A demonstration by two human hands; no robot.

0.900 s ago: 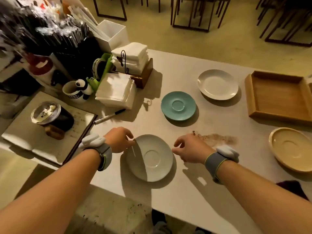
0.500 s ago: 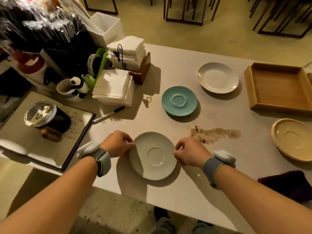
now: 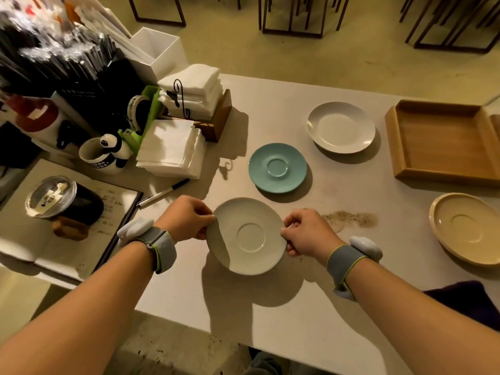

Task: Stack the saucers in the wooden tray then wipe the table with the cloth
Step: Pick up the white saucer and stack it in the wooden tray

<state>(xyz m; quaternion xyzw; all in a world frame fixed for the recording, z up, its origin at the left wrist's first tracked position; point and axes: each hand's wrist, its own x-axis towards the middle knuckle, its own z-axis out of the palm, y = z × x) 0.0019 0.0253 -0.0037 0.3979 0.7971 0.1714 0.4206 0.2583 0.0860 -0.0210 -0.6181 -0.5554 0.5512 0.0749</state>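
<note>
Now I see both hands, left hand and right hand, pinching opposite rims of the white saucer, fingers closed, just above the desk.

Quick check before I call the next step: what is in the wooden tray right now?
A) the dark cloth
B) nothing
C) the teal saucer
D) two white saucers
B: the wooden tray shows only its bare floor, while the teal saucer lies on the table and both hands, left hand and right hand, grip the near white saucer.
</note>
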